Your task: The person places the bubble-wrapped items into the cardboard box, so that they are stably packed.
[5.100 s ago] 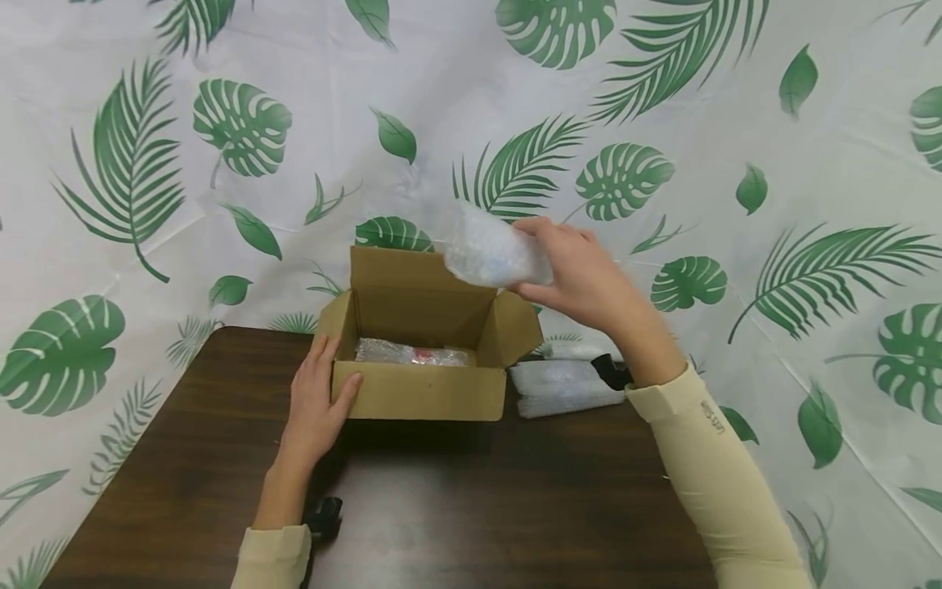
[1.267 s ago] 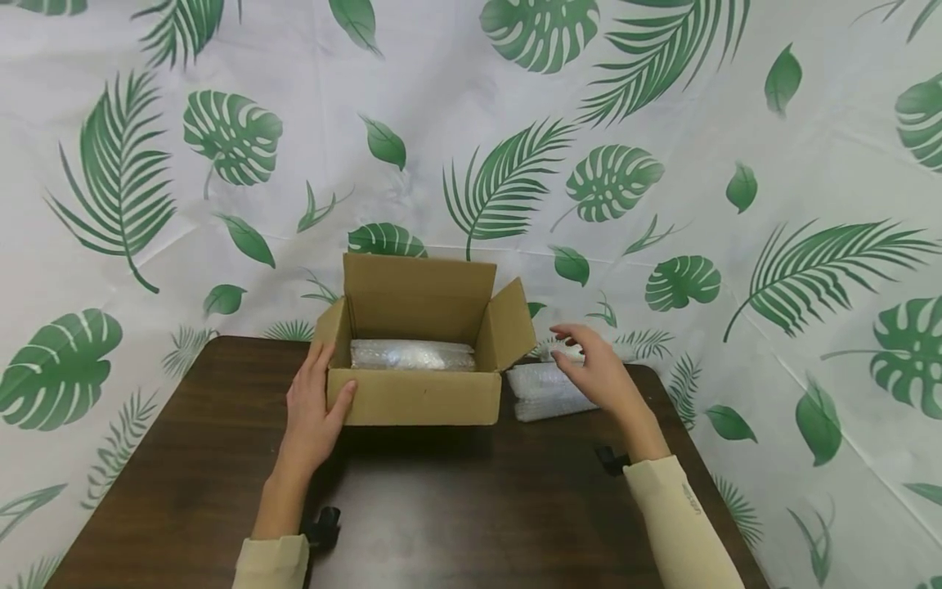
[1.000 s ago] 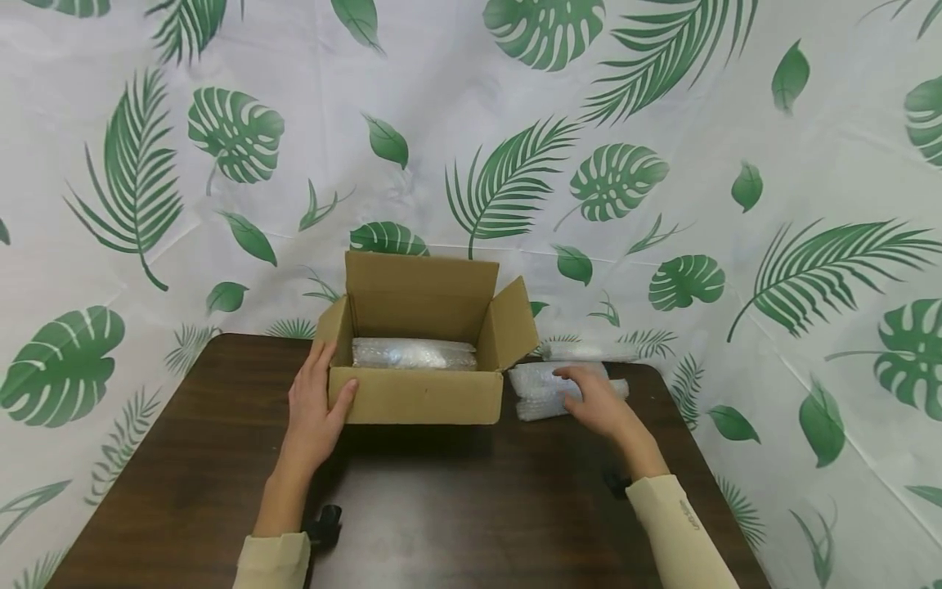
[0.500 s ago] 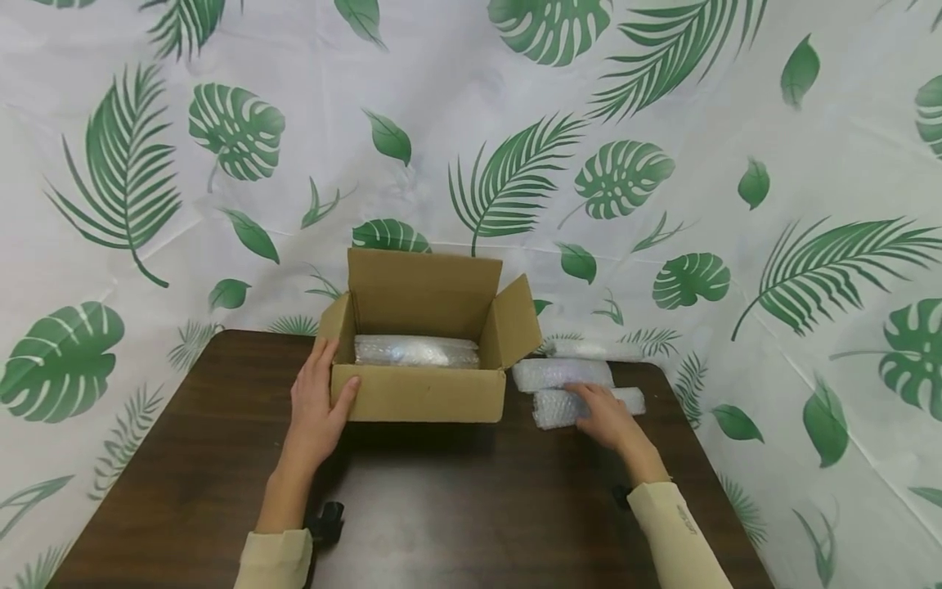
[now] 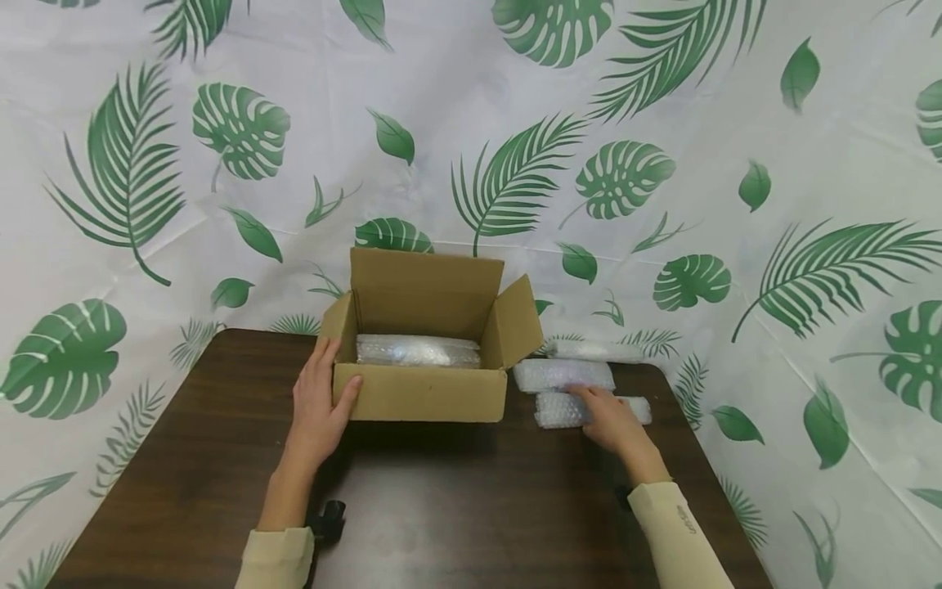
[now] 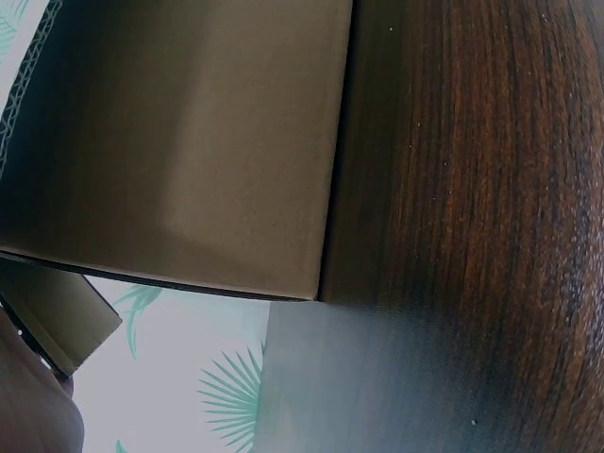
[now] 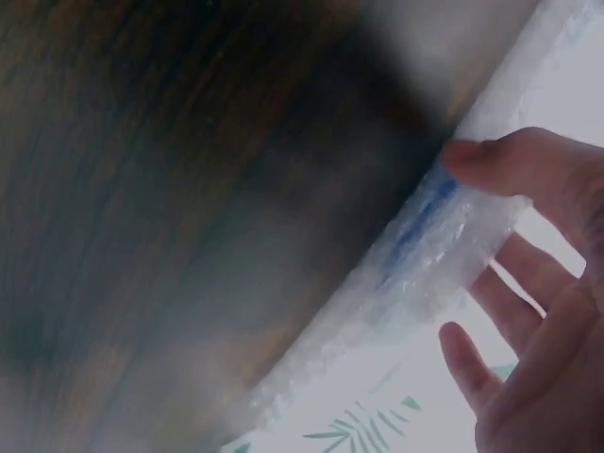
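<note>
A cardboard box (image 5: 421, 397) stands with its flaps up. Inside lies a bubble-wrapped package (image 5: 416, 350). My left hand (image 5: 318, 409) holds the box's front left corner, thumb on the front panel and fingers along the left side. Right of the box, my right hand (image 5: 611, 419) grips another bubble-wrapped package (image 5: 559, 411) lying on the table. In the right wrist view its thumb presses the near side of that wrapped package (image 7: 415, 250), where something blue shows through; the fingers reach over the far side. What is inside the wrap cannot be told.
Just behind the gripped package lies one more wrapped bundle (image 5: 548, 375), and a further one (image 5: 599, 351) sits at the table's back edge. The dark wooden table (image 5: 478, 507) meets a leaf-patterned curtain (image 5: 309, 123). The box's right flap (image 5: 519, 321) leans outward.
My right hand placed a wrapped package in the box, then came down to the right-hand bundles. It grips the front one, which has slid slightly right and apart. The left hand stayed.
</note>
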Tool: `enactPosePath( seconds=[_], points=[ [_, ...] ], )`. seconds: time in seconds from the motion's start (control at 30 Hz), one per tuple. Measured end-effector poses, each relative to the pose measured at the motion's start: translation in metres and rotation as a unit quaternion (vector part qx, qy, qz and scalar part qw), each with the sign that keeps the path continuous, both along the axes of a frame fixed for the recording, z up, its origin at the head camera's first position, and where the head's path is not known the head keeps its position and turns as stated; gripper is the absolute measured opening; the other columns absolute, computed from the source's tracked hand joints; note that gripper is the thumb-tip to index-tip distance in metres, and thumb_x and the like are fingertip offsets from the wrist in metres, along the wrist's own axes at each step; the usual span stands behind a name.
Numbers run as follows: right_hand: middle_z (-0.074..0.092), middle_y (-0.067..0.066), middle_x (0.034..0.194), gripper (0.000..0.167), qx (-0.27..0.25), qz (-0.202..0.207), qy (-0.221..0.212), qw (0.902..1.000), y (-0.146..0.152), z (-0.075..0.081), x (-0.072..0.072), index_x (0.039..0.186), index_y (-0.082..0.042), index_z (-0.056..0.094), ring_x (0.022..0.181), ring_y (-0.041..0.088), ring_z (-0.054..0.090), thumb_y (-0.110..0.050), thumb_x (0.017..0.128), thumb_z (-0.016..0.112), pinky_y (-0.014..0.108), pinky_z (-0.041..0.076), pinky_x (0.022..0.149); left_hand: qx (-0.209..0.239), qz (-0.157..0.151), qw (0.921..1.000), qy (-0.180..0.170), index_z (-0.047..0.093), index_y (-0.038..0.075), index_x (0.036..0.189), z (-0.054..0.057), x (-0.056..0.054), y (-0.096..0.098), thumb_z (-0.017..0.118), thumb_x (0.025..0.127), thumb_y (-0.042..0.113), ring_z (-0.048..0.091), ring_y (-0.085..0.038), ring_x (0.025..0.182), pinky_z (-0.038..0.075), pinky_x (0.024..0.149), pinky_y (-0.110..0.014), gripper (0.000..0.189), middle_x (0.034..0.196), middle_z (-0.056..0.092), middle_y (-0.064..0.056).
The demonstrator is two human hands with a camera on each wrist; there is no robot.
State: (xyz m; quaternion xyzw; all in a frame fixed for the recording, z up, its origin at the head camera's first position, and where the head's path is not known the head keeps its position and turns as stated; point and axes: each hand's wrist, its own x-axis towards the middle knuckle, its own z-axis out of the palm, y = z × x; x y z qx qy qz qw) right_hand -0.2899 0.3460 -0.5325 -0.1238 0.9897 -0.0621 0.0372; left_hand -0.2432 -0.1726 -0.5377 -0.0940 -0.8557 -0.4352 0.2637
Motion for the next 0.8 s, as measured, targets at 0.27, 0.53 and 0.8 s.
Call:
enactPosePath(
  seconds=[0.27, 0.53, 0.8],
  points=[
    [0.067, 0.028, 0.141, 0.061, -0.063, -0.039, 0.008, 0.9972, 0.016, 0.025, 0.004, 0.145, -0.006, 0.050, 0.129, 0.048, 0.064, -0.013, 0.093, 0.080, 0.075, 0.036, 0.106, 0.002, 0.000, 1.0000, -0.003, 0.032, 0.011, 0.169, -0.002, 0.000, 0.000, 0.065, 0.106, 0.024, 0.028, -0.053, 0.157, 0.020, 0.118, -0.078, 0.072, 0.174, 0.028, -0.025],
    [0.058, 0.031, 0.151, 0.064, -0.128, -0.041, 0.096, 0.9864, 0.017, 0.073, 0.007, 0.151, 0.001, 0.050, 0.139, 0.052, 0.053, -0.020, 0.097, 0.076, 0.076, 0.027, 0.113, 0.003, 0.001, 1.0000, 0.007, 0.033, 0.011, 0.169, -0.001, 0.001, -0.001, 0.065, 0.106, 0.023, 0.030, -0.054, 0.155, 0.022, 0.117, -0.078, 0.072, 0.174, 0.029, -0.026],
    [0.062, 0.031, 0.143, 0.061, -0.187, -0.001, 0.250, 0.9500, -0.005, 0.130, 0.007, 0.147, 0.002, 0.056, 0.133, 0.054, 0.054, -0.014, 0.092, 0.075, 0.073, 0.034, 0.106, 0.004, 0.000, 0.9999, 0.010, 0.033, 0.011, 0.169, -0.003, 0.001, -0.001, 0.065, 0.106, 0.023, 0.030, -0.053, 0.155, 0.021, 0.117, -0.078, 0.072, 0.174, 0.029, -0.026]
  ],
)
